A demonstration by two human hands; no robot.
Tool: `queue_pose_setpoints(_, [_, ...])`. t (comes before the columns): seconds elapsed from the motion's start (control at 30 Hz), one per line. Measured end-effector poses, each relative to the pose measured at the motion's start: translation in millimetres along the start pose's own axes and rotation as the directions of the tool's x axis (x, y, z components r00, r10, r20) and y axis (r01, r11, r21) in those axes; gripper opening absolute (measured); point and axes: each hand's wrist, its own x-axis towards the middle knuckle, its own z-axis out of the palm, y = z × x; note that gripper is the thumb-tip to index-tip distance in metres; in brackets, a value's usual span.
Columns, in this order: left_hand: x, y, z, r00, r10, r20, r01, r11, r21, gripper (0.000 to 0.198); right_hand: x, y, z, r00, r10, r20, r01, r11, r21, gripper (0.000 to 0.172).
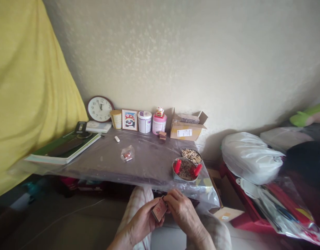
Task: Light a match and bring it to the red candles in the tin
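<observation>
A small matchbox (159,209) with red characters on its face is tilted above my lap, just in front of the table edge. My left hand (145,216) is closed round its lower left side. At its upper right end, the fingers of my right hand (181,208) are pinched together and hide that end. Beyond my hands, a round tin (181,178) of brown grainy stuff holds two red sticks (178,166) that look like candles. Right behind it is a round dish of matchsticks (191,155).
On the plastic-covered table (102,158) are an open carton (186,132), a small brown box (162,135), canisters (144,122), a picture frame (130,120), a clock (100,108), a large green book (66,147) and a small plastic bag (128,153). White bags (250,156) stand at right.
</observation>
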Motion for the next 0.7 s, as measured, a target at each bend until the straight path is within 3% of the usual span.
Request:
queue_pose_setpoints(0.23, [0,0,-0.6,0.999,-0.031,-0.020,0.031,1.000,0.001,0.023,3,2,2,0.996,-0.060,0.067,0.066,0.993,-0.099,0.014])
queue_pose_setpoints(0.47, [3,-3,-6.6,0.995,-0.071,-0.064,0.070,0.997,-0.013,0.019,0,7,11,0.989,-0.143,0.036,0.147,0.975,-0.167,0.020])
queue_pose_setpoints(0.7, [3,-2,-5.0,0.998,-0.045,-0.034,0.045,0.999,0.013,0.021,1,7,-2,0.991,-0.127,0.040,0.131,0.985,-0.115,0.025])
